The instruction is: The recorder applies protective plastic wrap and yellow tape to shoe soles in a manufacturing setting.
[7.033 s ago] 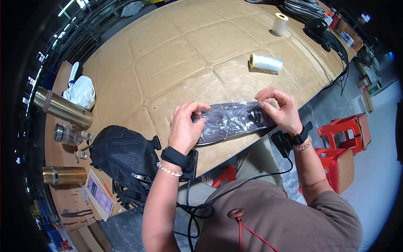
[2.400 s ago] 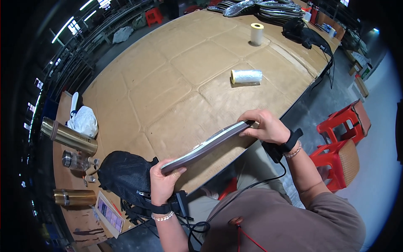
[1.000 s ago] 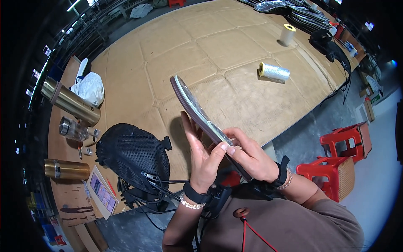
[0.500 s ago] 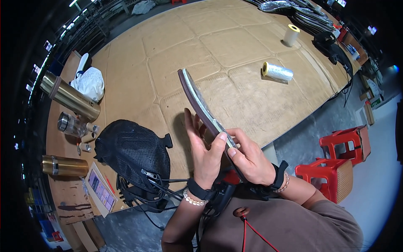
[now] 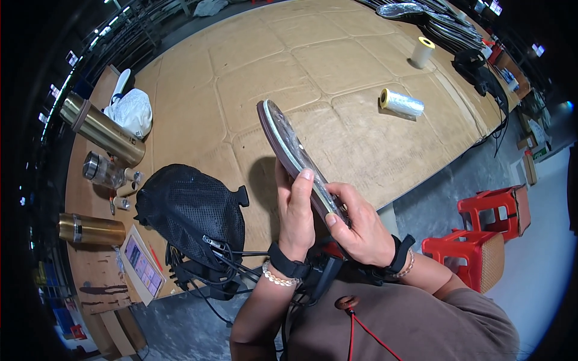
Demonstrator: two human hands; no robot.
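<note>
clamped on the sole (image 5: 294, 144), the left hand (image 5: 296, 219) gripped its left side and the right hand (image 5: 363, 234) its lower right, holding it tilted above the table (image 5: 259, 84). a tall flask (image 5: 111, 137) was far left, then the black bag (image 5: 191, 207); right of the sole were a film roll (image 5: 403, 104) and red stools (image 5: 490, 207).

Black mesh bag (image 5: 189, 204): slumped along the near side of the cardboard-covered worktop (image 5: 174, 105).
Large gold flask (image 5: 107, 133): stationed at left, just beside a white bag (image 5: 132, 113).
Glass bottle (image 5: 107, 172): placed between the large gold flask and a shorter gold flask (image 5: 96, 230).
Pale board (image 5: 142, 265): purple-panelled, near a thin red stick (image 5: 156, 257).
Red stools (image 5: 471, 240): paired at right on grey floor (image 5: 421, 204).
</note>
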